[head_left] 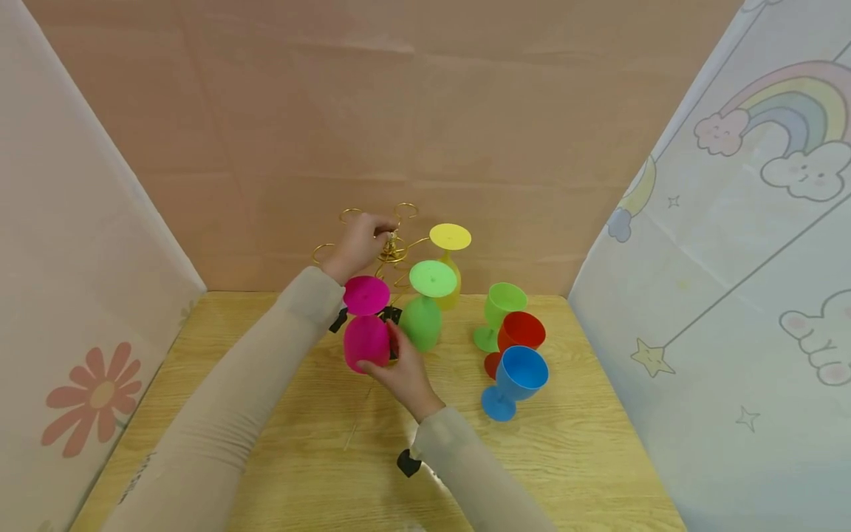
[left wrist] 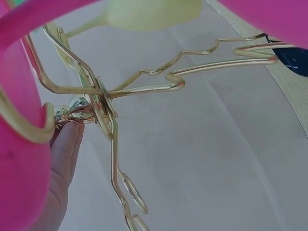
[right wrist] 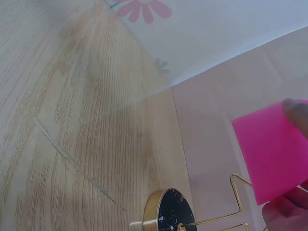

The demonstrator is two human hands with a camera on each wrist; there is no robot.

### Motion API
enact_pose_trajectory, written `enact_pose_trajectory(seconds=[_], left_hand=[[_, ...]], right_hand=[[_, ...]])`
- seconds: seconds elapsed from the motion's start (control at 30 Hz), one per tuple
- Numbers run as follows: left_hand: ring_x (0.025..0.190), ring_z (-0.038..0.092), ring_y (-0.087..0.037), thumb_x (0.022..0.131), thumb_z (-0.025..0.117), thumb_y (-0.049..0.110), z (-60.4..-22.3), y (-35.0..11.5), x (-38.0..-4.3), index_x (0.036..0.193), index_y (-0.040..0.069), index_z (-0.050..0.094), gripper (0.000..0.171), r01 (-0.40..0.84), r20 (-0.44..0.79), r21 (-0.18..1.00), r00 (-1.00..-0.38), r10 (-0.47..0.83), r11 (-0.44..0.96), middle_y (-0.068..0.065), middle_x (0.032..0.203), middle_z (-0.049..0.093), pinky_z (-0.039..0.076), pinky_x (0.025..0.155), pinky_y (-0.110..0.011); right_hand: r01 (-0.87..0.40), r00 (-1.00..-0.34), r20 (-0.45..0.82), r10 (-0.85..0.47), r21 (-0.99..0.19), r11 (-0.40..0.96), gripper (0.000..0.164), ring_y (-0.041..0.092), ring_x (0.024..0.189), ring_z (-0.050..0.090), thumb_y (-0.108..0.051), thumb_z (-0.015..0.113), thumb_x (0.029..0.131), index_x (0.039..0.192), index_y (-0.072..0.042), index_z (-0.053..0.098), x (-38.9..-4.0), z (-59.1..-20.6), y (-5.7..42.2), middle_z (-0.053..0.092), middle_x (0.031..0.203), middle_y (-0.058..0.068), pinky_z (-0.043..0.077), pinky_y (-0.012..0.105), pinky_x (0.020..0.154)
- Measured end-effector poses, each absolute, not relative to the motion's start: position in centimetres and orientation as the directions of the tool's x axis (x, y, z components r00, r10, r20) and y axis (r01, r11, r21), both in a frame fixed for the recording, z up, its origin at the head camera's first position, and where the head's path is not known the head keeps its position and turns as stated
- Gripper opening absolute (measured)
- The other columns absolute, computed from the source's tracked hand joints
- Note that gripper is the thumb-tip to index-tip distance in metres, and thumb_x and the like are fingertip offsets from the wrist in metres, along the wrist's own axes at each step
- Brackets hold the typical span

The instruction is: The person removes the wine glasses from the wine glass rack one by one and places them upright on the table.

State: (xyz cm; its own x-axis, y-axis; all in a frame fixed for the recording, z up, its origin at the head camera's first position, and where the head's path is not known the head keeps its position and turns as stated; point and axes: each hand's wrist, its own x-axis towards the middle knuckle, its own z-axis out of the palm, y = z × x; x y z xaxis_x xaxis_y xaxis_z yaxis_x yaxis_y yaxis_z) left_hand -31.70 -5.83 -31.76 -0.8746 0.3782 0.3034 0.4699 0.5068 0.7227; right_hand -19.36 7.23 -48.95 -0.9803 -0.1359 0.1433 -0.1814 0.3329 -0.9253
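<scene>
A gold wire goblet rack (head_left: 392,253) with curled hooks stands near the back wall. My left hand (head_left: 357,245) pinches the knob at its top; the left wrist view shows that hand (left wrist: 60,180) at the gold knob (left wrist: 79,111). With my right hand (head_left: 407,375) I grip the bowl of a pink goblet (head_left: 366,343), upside down at the rack's near side. In the right wrist view, thumb and fingers lie on both sides of the pink bowl (right wrist: 274,149). A green goblet (head_left: 422,323) and a yellow goblet (head_left: 450,238) hang upside down on the rack's right.
To the right, a light green goblet (head_left: 505,303), a red goblet (head_left: 521,332) and a blue goblet (head_left: 518,375) stand upright on the wooden table (head_left: 578,458). The rack's round black base (right wrist: 175,211) rests on the table. Patterned side walls (head_left: 731,281) flank the table.
</scene>
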Motion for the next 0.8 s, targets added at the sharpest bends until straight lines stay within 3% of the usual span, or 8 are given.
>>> enact_pose_trajectory(seconds=[0.37, 0.8], left_hand=[[0.121, 0.061, -0.035, 0.100, 0.053, -0.008, -31.7, -5.7, -31.1, 0.130, -0.009, 0.063, 0.032, 0.461, 0.297, 0.722, -0.880, 0.371, 0.516, -0.026, 0.130, 0.064, 0.052, 0.100, -0.044], [0.119, 0.062, -0.035, 0.100, 0.053, -0.008, -31.8, -5.9, -30.5, 0.129, -0.009, 0.064, 0.031, 0.453, 0.298, 0.715, -0.887, 0.354, 0.533, -0.025, 0.128, 0.065, 0.052, 0.099, -0.044]], right_hand=[[-0.181, -0.981, 0.149, -0.121, -0.931, 0.317, 0.082, 0.027, 0.121, 0.060, -0.027, 0.086, 0.083, 0.150, -0.007, 0.043, -19.1, -49.1, 7.0, 0.059, 0.137, 0.009, 0.054, 0.041, 0.099], [-0.237, -0.969, 0.197, -0.150, -0.914, 0.329, 0.075, 0.025, 0.114, 0.062, -0.029, 0.086, 0.083, 0.144, -0.006, 0.049, -18.7, -49.5, 6.9, 0.062, 0.130, 0.008, 0.055, 0.044, 0.095]])
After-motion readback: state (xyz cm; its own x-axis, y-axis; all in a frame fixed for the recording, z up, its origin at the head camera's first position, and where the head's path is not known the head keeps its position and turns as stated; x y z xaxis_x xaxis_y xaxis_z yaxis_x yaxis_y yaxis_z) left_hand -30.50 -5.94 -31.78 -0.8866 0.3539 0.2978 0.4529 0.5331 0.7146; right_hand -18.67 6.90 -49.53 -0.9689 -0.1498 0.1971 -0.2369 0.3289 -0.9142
